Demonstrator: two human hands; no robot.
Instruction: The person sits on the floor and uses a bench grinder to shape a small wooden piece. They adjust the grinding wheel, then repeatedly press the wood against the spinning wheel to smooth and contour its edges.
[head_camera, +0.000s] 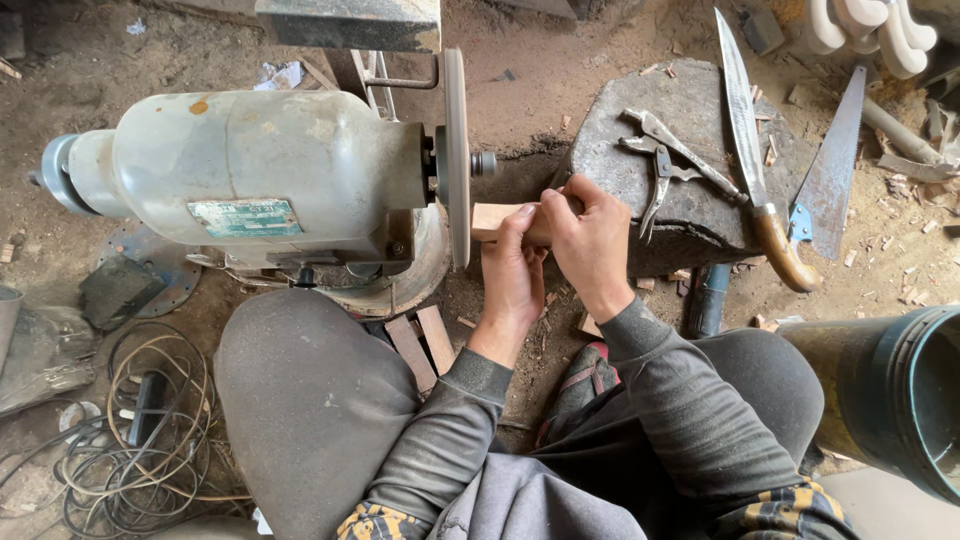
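Small wood block (497, 220) pinched between both hands, its left end touching the flat face of the grinding disc (457, 160), its right end hidden under the fingers. Left hand (512, 275) below the block at 6 o'clock, thumb up along the near side, fingers (515, 232) clenched on the wood. Right hand (592, 240) at 3 o'clock of the block, knuckles up, fingers curled over the top and gripping it. Both wrists bent slightly inward, forearms in grey sleeves rising from 6 o'clock, knees spread either side.

Pale motor housing (240, 170) at 9 o'clock of the disc, lying on its side. Rectangular teal label plate (245, 217) on the housing's lower front, edges worn, print too small to tell.

Flat stone block (690, 215) at 3 o'clock of the hands, carrying locking pliers (665, 160). Long knife (752, 150) with a brown wooden handle across the stone's right edge, a handsaw (830, 175) just beside it. Dark bucket (900, 390) at 4 o'clock. Coiled cable (140, 440) on the dirt floor at 8 o'clock.
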